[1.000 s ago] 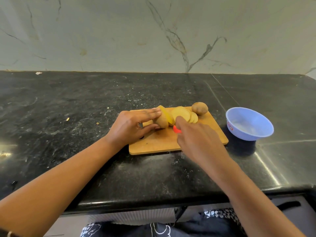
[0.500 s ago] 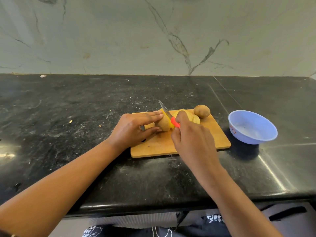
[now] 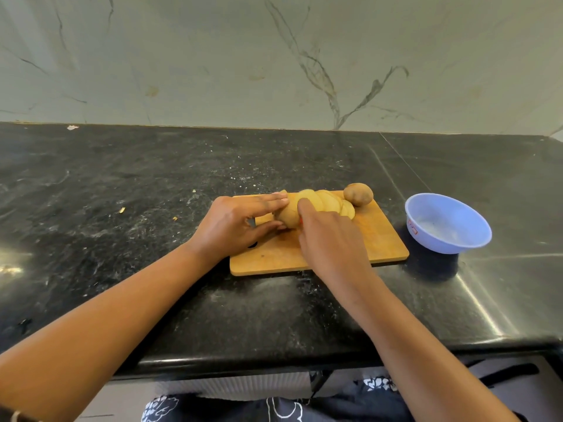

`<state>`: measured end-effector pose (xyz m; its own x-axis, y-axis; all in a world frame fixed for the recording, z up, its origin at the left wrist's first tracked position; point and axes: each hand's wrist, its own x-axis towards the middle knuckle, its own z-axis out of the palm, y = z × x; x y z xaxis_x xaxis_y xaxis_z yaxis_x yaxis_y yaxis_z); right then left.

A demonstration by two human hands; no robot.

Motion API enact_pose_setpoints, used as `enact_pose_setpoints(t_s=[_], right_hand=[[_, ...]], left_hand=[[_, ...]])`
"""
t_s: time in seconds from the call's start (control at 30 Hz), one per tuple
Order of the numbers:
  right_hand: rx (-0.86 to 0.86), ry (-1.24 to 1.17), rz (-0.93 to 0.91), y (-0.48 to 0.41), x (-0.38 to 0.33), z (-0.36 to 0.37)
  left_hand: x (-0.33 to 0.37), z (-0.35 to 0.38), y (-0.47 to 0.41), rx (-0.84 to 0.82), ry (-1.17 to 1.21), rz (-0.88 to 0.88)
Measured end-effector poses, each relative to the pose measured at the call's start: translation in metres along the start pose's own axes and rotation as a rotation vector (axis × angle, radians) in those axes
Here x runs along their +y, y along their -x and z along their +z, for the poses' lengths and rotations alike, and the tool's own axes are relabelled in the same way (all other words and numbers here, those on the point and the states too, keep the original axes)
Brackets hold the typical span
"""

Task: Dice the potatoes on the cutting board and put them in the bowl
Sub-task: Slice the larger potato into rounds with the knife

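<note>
A black stone countertop (image 3: 152, 193), speckled and faintly dusted with white, runs across the head view. Behind it rises a pale marble wall (image 3: 213, 56) with grey veins.

One container is present: a round, light blue plastic bowl (image 3: 457, 214) with a small red label on its side. It stands on the counter just right of the cutting board, apart from it. Its inside shows a whitish sheen at the bottom.

One rectangular wooden cutting board (image 3: 380, 239) with rounded corners lies flat at centre. Two potatoes are on it. A whole potato (image 3: 358, 194), brown-skinned and oval, sits at the far right corner. A half-cut potato (image 3: 289, 216) lies near the far left. Beside it, round yellow slices (image 3: 332, 202) overlap in a fanned row towards the whole potato; their number cannot be told.

The left hand (image 3: 234, 223) pinches the half-cut potato between long fingers on top and the thumb on the near side. The right hand (image 3: 329, 242) is curled over a red knife handle (image 3: 301, 221), forefinger stretched forward; only a sliver of red shows, and the blade is hidden.

Two small tan scraps (image 3: 122, 210) lie on the counter left of the board.
</note>
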<state>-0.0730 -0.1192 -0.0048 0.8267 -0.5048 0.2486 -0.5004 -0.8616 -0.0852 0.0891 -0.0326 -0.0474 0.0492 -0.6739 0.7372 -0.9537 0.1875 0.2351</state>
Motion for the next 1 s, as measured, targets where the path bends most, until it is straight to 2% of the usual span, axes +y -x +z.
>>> enact_pose_setpoints(t_s=[0.17, 0.3, 0.43, 0.73, 1.0], right_hand=[[-0.049, -0.041, 0.007, 0.017, 0.009, -0.011], [0.081, -0.130, 0.114, 0.032, 0.021, -0.027], [0.163, -0.179, 0.093, 0.030, 0.010, -0.026], [0.147, -0.115, 0.044, 0.024, -0.006, -0.021], [0.131, -0.085, 0.033, 0.023, -0.008, -0.024]], left_hand=[[0.001, 0.000, 0.000, 0.006, -0.001, 0.004], [0.000, 0.000, 0.000, -0.018, -0.011, 0.007], [-0.001, 0.002, 0.001, -0.017, -0.015, 0.006], [-0.005, 0.004, 0.003, -0.035, 0.010, 0.020], [-0.006, 0.003, 0.005, -0.015, -0.078, 0.046]])
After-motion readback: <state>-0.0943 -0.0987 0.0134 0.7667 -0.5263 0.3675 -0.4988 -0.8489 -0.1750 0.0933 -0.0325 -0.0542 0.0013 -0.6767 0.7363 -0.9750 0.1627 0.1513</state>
